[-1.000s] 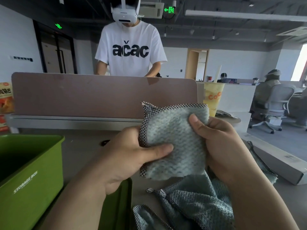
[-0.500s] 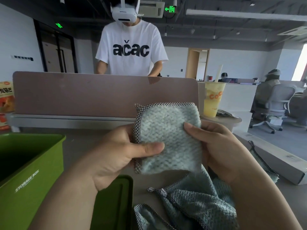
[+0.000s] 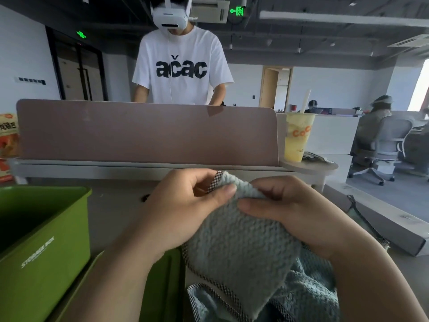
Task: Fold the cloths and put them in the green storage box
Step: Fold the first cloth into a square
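Note:
A folded pale blue cloth (image 3: 239, 249) with a checked border hangs in front of me, gripped at its top edge by both hands. My left hand (image 3: 183, 205) pinches the top left corner between thumb and fingers. My right hand (image 3: 287, 212) clamps the top right, thumb across the front. Under it lie more blue cloths (image 3: 301, 296) in a loose heap on the table. The green storage box (image 3: 46, 240) stands open at the left, its inside dark. Its green lid (image 3: 160, 282) lies flat between the box and the heap.
A brown desk divider (image 3: 148, 131) runs across the back, and a person in a white shirt (image 3: 183, 68) stands behind it. A yellow drink cup (image 3: 298, 135) stands at the divider's right end. A long grey box (image 3: 390, 219) lies along the table's right side.
The cloth has come down from an upright, flat hold to hang lower and nearer the heap. Both hands have shifted up to its top edge and closer together.

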Demonstrator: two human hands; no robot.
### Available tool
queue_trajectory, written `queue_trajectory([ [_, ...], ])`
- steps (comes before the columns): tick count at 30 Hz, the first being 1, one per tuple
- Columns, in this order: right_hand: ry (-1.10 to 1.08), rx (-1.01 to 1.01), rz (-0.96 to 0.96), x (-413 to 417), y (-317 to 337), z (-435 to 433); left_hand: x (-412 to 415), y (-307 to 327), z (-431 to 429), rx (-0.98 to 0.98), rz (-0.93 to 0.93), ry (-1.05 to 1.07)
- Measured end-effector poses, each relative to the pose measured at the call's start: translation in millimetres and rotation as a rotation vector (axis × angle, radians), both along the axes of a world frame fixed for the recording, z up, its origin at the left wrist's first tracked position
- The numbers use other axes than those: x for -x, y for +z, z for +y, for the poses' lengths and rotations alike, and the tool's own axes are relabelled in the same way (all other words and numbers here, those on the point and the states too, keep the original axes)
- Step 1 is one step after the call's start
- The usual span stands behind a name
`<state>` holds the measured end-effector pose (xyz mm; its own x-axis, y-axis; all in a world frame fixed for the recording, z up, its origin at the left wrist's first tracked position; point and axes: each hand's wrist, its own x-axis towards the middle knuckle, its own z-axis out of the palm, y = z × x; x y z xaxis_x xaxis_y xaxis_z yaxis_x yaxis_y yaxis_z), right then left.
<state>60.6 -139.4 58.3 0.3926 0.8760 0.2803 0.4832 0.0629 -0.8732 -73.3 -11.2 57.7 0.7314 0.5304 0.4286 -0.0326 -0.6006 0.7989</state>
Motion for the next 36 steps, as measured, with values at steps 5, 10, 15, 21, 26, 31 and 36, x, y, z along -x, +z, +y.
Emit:
queue_trajectory([
  [5,-0.026,-0.006,0.144,-8,-3,-2,0,-1,6,0.114,-0.095,0.055],
  [10,-0.122,-0.233,0.392,-10,-4,3,-3,-2,6,0.211,-0.214,0.132],
  [15,0.04,-0.147,0.712,-12,-11,12,-6,-3,11,0.261,-0.312,0.22],
  [21,0.094,-0.101,0.711,-11,-17,20,-3,-13,27,0.737,-0.258,0.139],
  [26,-0.04,-0.068,0.679,8,-21,40,29,-37,30,0.807,-0.054,-0.097],
  [31,-0.136,0.061,0.551,41,-43,63,67,-70,41,0.692,0.069,0.09],
  [36,-0.268,0.106,0.453,73,-85,96,87,-103,59,0.483,0.109,0.326],
])
